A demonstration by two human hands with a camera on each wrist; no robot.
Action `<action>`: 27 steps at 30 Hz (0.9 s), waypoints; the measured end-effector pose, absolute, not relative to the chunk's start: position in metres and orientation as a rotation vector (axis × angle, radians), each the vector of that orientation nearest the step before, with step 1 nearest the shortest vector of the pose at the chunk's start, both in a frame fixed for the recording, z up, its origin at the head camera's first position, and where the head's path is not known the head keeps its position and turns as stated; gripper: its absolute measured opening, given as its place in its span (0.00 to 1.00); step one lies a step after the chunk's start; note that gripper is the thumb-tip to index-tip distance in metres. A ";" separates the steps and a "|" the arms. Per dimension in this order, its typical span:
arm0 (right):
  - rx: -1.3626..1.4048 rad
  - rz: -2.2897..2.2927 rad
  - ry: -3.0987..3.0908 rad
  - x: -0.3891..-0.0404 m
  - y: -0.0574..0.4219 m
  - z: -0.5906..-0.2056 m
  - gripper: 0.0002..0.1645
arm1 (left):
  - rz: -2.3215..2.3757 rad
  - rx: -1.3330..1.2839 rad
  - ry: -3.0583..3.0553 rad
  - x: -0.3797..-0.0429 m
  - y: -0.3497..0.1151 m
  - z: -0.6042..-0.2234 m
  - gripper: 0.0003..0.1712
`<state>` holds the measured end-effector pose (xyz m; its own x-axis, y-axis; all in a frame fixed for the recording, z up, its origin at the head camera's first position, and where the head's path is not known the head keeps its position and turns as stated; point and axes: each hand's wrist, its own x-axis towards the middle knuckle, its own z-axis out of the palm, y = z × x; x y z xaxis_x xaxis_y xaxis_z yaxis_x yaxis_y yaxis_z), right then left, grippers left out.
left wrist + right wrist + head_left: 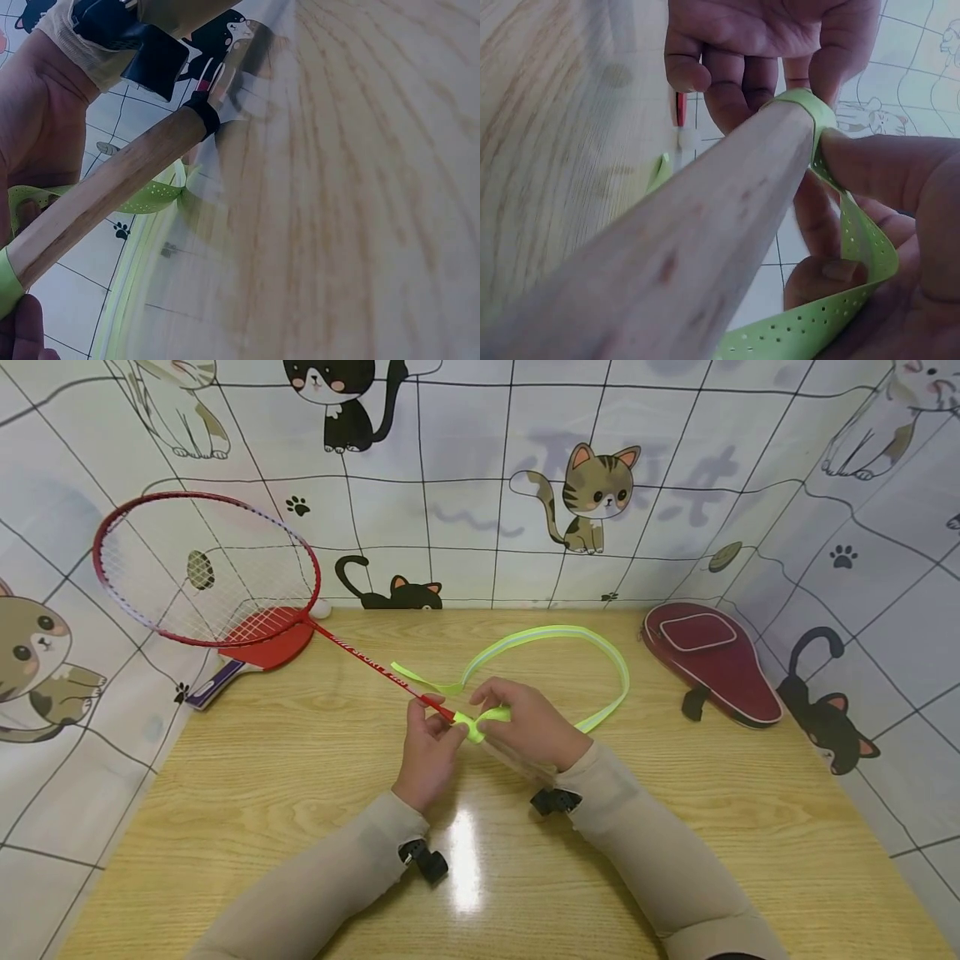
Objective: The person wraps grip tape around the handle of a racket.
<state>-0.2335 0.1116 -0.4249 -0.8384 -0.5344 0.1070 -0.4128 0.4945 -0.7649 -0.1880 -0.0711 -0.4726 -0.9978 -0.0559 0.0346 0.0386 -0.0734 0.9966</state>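
A red badminton racket (367,665) slants across the table, its strung head at the upper left and its bare wooden handle (124,176) toward me. Yellow-green perforated grip tape (802,322) is wrapped round the handle's top, beside the shaft. My left hand (429,756) holds the racket there, thumb and fingers about the wrapped part. With thumb and fingers, my right hand (534,727) pinches the tape close to the wrap. From that hand the loose tape runs in a wide loop over the table to a free end. In the head view my right hand hides most of the handle.
A red table tennis bat (277,647) lies under the racket head, with a white ball (321,609) beside it. At the right back is a dark red bat case (705,652). Cat-printed sheeting (465,468) stands around the wooden table (300,810).
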 end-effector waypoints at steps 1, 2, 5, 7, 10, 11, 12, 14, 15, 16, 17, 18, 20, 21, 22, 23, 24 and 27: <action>-0.819 -1.250 2.587 -0.234 0.112 -0.425 0.17 | -2.256 0.013 -2.093 -0.188 -0.071 -0.473 0.27; -0.812 -1.248 2.573 -0.234 0.112 -0.425 0.17 | -2.254 0.007 -2.096 -0.188 -0.071 -0.473 0.27; -0.822 -1.248 2.519 -0.236 0.113 -0.426 0.16 | -2.261 -0.009 -2.091 -0.188 -0.072 -0.474 0.27; -0.850 -1.246 2.489 -0.238 0.114 -0.428 0.15 | -2.272 -0.020 -2.078 -0.188 -0.072 -0.474 0.27; -0.859 -1.265 2.450 -0.240 0.115 -0.431 0.15 | -2.288 -0.047 -2.060 -0.187 -0.071 -0.473 0.27; -0.855 -1.276 2.443 -0.241 0.116 -0.432 0.16 | -2.293 -0.056 -2.057 -0.187 -0.071 -0.473 0.27; -0.852 -1.286 2.436 -0.242 0.116 -0.433 0.15 | -2.295 -0.063 -2.055 -0.186 -0.071 -0.472 0.28; -0.827 -1.312 2.420 -0.242 0.117 -0.433 0.16 | -2.297 -0.072 -2.058 -0.186 -0.071 -0.472 0.28; -0.821 -1.319 2.418 -0.242 0.116 -0.434 0.16 | -2.301 -0.073 -2.059 -0.186 -0.070 -0.472 0.29; -0.814 -1.324 2.417 -0.242 0.116 -0.434 0.16 | -2.299 -0.068 -2.067 -0.186 -0.070 -0.472 0.29; -0.812 -1.325 2.422 -0.241 0.116 -0.434 0.15 | -2.300 -0.067 -2.074 -0.186 -0.070 -0.472 0.30; -0.816 -1.324 2.428 -0.241 0.116 -0.434 0.15 | -2.301 -0.063 -2.084 -0.186 -0.071 -0.472 0.31; -0.833 -1.317 2.444 -0.240 0.115 -0.433 0.14 | -2.301 -0.057 -2.104 -0.187 -0.071 -0.472 0.33; -0.845 -1.313 2.453 -0.240 0.115 -0.434 0.14 | -2.300 -0.050 -2.116 -0.187 -0.071 -0.472 0.33; -0.858 -1.308 2.461 -0.240 0.115 -0.434 0.13 | -2.295 -0.042 -2.130 -0.187 -0.071 -0.472 0.34; -0.871 -1.304 2.468 -0.241 0.115 -0.434 0.13 | -2.294 -0.040 -2.137 -0.187 -0.071 -0.472 0.35; -0.882 -1.302 2.470 -0.241 0.115 -0.434 0.13 | -2.288 -0.033 -2.147 -0.187 -0.071 -0.472 0.35; -0.891 -1.300 2.469 -0.240 0.114 -0.434 0.14 | -2.276 -0.023 -2.156 -0.188 -0.071 -0.473 0.34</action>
<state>-0.2404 0.1145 -0.4335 -0.7945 -0.6006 0.0894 -0.4134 0.4272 -0.8041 -0.1878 -0.0711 -0.4726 -0.9999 0.0056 0.0153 0.0150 -0.0540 0.9984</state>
